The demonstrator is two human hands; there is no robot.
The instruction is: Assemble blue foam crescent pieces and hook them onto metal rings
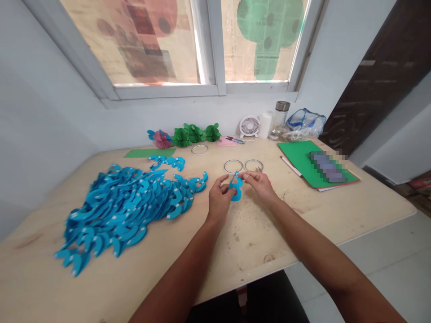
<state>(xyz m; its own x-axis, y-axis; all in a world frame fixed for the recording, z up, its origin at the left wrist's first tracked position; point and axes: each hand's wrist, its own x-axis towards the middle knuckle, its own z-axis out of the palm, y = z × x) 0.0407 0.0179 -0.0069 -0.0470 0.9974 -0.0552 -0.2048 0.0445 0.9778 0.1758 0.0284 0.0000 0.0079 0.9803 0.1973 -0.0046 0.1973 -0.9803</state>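
A small curved blue paper cutout (pixel 237 193) is upright over the table, folded or bent near its top. My left hand (pixel 219 197) grips its left side between thumb and fingers. My right hand (pixel 259 184) pinches at its upper corner, where a tiny pale spot shows; the detail is too small to make out. To the left lies a large heap of similar blue paper cutouts (pixel 128 206), many bearing small white squares. Just beyond my hands, two tape rolls (pixel 233 160) lie flat. A pointed metal tool with red handles is partly hidden by my right hand.
Along the wall stand green honeycomb paper ornaments (pixel 194 133), a pink and blue one (pixel 162 139), a small white fan (pixel 249 127) and a glass bottle (pixel 279 121). A green folder (pixel 296 157) with a blurred object on it and a pen (pixel 291 166) lie right.
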